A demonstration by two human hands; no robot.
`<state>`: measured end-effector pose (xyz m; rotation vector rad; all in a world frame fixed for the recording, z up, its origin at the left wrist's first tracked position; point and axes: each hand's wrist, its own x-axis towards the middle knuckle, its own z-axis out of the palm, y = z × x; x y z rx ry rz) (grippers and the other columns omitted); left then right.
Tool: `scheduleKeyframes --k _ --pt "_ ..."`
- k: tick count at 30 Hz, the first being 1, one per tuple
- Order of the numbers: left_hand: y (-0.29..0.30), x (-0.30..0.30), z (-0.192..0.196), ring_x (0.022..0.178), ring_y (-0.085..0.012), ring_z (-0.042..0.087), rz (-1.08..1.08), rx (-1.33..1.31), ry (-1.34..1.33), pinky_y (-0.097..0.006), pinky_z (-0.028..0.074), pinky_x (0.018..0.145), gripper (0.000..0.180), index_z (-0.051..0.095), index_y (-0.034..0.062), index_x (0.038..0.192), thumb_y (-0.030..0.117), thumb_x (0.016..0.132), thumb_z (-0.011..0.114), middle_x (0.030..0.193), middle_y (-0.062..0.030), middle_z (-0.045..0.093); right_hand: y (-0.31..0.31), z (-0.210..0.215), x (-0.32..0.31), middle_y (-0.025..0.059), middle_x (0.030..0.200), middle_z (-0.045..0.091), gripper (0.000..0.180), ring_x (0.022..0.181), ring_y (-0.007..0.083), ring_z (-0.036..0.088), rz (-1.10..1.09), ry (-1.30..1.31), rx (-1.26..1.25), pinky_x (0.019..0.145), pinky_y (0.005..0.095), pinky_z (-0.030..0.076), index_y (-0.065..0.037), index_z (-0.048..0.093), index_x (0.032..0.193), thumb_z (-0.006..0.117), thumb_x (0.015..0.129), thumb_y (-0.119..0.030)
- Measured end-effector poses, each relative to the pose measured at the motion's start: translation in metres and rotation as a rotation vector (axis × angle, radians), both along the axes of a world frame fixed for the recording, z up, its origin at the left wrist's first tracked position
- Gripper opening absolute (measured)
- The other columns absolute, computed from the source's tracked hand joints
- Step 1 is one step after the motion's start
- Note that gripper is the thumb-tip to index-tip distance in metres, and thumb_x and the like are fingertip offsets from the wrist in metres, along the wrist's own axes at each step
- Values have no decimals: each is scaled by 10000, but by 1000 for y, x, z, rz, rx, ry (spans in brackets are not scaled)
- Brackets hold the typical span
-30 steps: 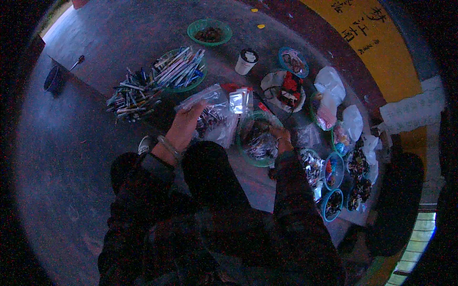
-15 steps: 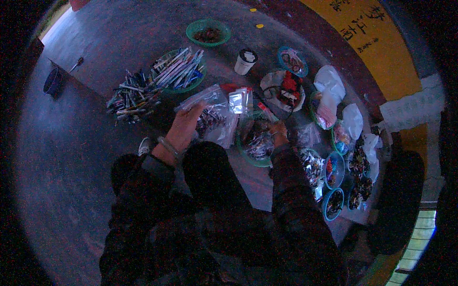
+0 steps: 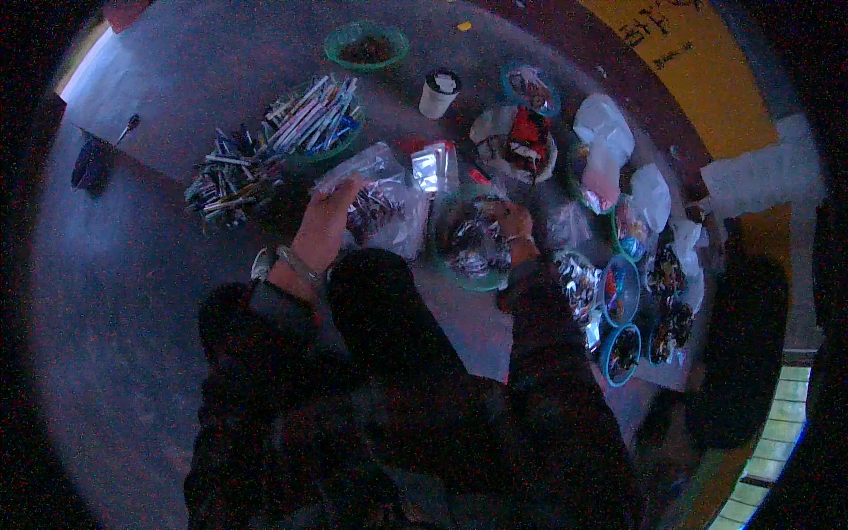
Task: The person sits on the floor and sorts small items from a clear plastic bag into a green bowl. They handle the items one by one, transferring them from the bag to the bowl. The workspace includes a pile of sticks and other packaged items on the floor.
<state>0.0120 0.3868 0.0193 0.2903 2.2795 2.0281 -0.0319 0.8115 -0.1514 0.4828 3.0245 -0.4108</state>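
Left of a clear, flat plastic bag (image 3: 405,212) lie slim pale pens (image 3: 233,162); right, a round green plastic basket (image 3: 475,285); behind, a white cylindrical cup (image 3: 436,102).

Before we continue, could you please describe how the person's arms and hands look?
The sleeves are long and dark. The left hand and right hand are bare, with a pale, shiny bangle at the left wrist and apparently a thin band at the right.

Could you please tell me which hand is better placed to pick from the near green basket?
Probably the right hand: it is at the right side of the near green basket, while the left hand holds the clear plastic bag, farther off.
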Motion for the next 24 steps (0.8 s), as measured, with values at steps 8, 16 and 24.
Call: scheduleKeyframes --k 8,16,24 --pt "2 -1 2 992 -239 503 -25 -2 70 -318 365 862 372 561 1 1013 315 873 418 1052 -126 552 57 56 -5 185 907 591 550 856 359 564 -60 77 -54 736 424 455 -62 606 939 464 738 -553" --pt "6 -7 -1 965 -224 504 -34 -66 37 -312 363 859 369 560 7 1012 303 885 382 1026 -134 553 127 76 4 183 913 589 542 859 355 562 -124 78 -2 741 424 452 -62 603 945 469 739 -546" --pt "16 -3 20 942 -200 518 78 -9 -111 -298 365 861 353 574 -4 988 281 886 391 1001 -114 572 176 56 13 181 920 586 535 862 351 559 -153 -2 51 747 425 449 -63 599 950 473 741 -539"
